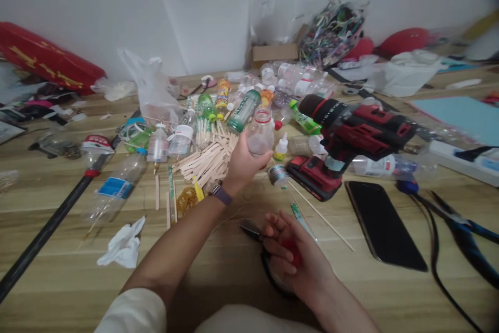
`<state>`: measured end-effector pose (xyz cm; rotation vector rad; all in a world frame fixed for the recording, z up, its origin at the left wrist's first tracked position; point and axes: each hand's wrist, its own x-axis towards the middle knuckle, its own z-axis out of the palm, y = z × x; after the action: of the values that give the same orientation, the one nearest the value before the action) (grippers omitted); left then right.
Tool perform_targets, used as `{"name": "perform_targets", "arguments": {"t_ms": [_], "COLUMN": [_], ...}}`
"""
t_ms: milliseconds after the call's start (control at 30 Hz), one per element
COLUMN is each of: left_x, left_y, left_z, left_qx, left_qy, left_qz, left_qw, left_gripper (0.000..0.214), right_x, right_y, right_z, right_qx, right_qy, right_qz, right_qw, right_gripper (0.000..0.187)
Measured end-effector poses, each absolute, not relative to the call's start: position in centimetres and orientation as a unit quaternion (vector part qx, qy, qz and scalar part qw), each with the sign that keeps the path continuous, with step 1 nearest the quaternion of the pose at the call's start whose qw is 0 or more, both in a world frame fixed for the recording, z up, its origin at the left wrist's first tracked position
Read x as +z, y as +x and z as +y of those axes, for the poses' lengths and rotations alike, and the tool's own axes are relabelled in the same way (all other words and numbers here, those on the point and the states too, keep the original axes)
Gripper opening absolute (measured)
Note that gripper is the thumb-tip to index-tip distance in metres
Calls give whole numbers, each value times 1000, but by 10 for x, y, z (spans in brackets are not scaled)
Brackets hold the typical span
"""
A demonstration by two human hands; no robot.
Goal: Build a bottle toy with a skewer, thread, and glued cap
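From the head camera, I looked down on a crowded, pale wood-grain table [70,281]. My left hand [245,159], reaching forward near the middle, was wrapped around a clear, rounded plastic bottle [261,138]. The bottle stood roughly upright in the grip, its mouth uncapped and ringed in red; I could not tell whether its base touched the table. My right hand [290,257], lower and nearer the body, was palm up, with its fingers loosely curled around a small red piece [291,253] that I could not identify. Dark-bladed scissors [251,230] with a black looped handle showed beside and partly behind that hand; I could not tell whether it held them too.

Beyond the left wrist lay a heap of flat, pale wooden sticks [212,156]. A red-and-black cordless drill [351,135] stood on its battery to the right of the bottle, with a black smartphone [384,224] lying near it.

I judged the step in hand to be handling the bottle, with the right hand well apart from it. The next move called for a steady, gentle left grip and care around the scissors' point.
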<state>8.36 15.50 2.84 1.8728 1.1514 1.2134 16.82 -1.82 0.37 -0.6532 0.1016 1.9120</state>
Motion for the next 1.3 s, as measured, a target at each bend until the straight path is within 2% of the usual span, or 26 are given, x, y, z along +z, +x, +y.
{"name": "perform_targets", "arguments": {"t_ms": [600, 767, 833, 933, 1033, 1100, 1200, 1300], "left_x": [23, 21, 27, 45, 62, 63, 53, 42], "left_y": [86, 78, 66, 42, 22, 16, 14, 14], "left_z": [165, 161, 148, 108, 57, 27, 2, -6], "left_qx": [441, 451, 483, 528, 430, 281, 157, 128], "left_qy": [715, 706, 696, 712, 814, 908, 946, 936], "left_qz": [433, 431, 448, 417, 333, 230, 244, 281], "left_qw": [328, 335, 286, 203, 203, 209, 147, 171], "left_gripper": [67, 81, 74, 43, 21, 22, 27, 26], "right_x": [4, 6, 7, 8, 10, 11, 13, 13], "right_y": [168, 167, 167, 165, 160, 155, 149, 146], "right_z": [-18, -17, -16, -15, -17, -18, -21, -26], "right_qx": [810, 804, 800, 796, 785, 768, 741, 726], "right_qy": [-219, -215, -218, -224, -267, -321, -398, -436], "right_qz": [9, 5, 1, -9, -18, -14, -26, -60], "right_qw": [545, 555, 559, 562, 559, 554, 541, 529], "right_gripper": [28, 30, 33, 36, 39, 45, 56, 62]}}
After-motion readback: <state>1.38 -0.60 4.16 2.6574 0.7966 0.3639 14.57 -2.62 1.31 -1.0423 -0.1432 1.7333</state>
